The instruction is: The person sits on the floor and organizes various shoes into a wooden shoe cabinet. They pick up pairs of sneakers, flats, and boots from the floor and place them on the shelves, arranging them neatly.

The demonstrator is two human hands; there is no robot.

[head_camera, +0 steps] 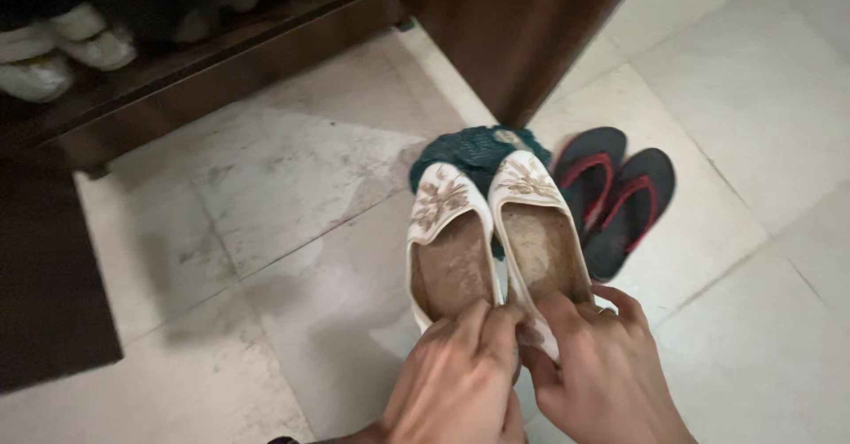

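Observation:
My left hand (460, 378) and my right hand (602, 369) meet at the heels of a pair of white embroidered flat shoes. The left shoe (447, 249) and the right shoe (538, 231) lie side by side, toes pointing away, with worn brown insoles. Fingers of my left hand pinch the left shoe's heel rim. My right hand grips the heel of the right shoe. Under their toes sits a dark green woven shoe (478, 150).
A pair of dark flip-flops (620, 198) with red straps lies just right of the shoes. A dark wooden shoe rack (177, 81) with pale shoes (53, 54) runs along the top left. A wooden panel (522, 28) stands behind. The floor is pale tile.

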